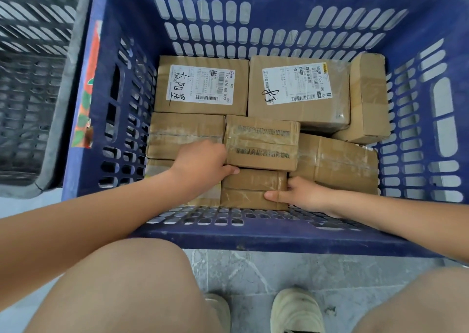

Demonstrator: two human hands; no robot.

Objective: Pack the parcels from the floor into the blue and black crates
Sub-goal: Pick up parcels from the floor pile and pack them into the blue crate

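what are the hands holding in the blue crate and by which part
Both hands hold one small taped brown cardboard parcel by its short ends: the left hand on its left end, the right hand on its right end, thumb across the front face.

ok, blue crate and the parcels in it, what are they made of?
Blue crate: looks like moulded plastic, matt, slotted walls with scuffed rim. Parcels: brown corrugated-looking cardboard, sealed with glossy clear tape that wrinkles and catches light; two carry white paper labels.

"516-K20-00 030" on left parcel label (pixel 200 85); seemingly "P021-00 69" on right parcel label (pixel 297 82).
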